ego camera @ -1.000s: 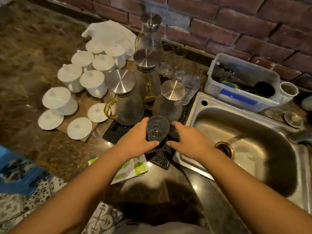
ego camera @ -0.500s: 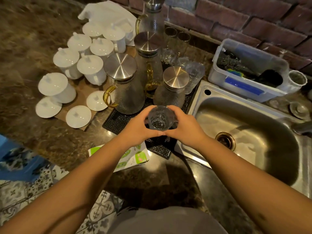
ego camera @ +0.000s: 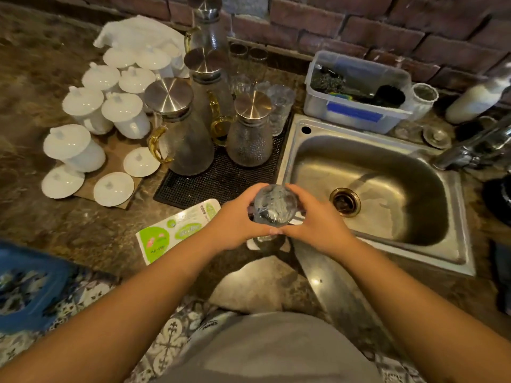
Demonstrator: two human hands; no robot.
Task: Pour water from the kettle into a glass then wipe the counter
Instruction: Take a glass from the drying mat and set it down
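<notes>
A clear textured glass (ego camera: 274, 205) is cupped between both hands above the counter's front edge, beside the sink. My left hand (ego camera: 237, 223) wraps its left side and my right hand (ego camera: 318, 222) its right, thumbs touching below it. Several glass kettles with steel lids stand behind on a black mat (ego camera: 221, 178): a large one (ego camera: 179, 128) with a yellow handle, a smaller one (ego camera: 250, 131) and two taller ones (ego camera: 206, 70) further back. A white cloth (ego camera: 138, 31) lies at the back left of the brown stone counter (ego camera: 55, 222).
White lidded cups (ego camera: 121, 111) and loose lids (ego camera: 113, 189) crowd the left. A steel sink (ego camera: 367, 186) with a tap (ego camera: 475, 145) is on the right, a plastic tub (ego camera: 356, 89) behind it. A green tissue pack (ego camera: 177, 230) lies by my left wrist. A brick wall (ego camera: 387, 29) backs the counter.
Both hands closed around the glass, lifted it off the black mat and drew it toward me, to the counter's front edge.
</notes>
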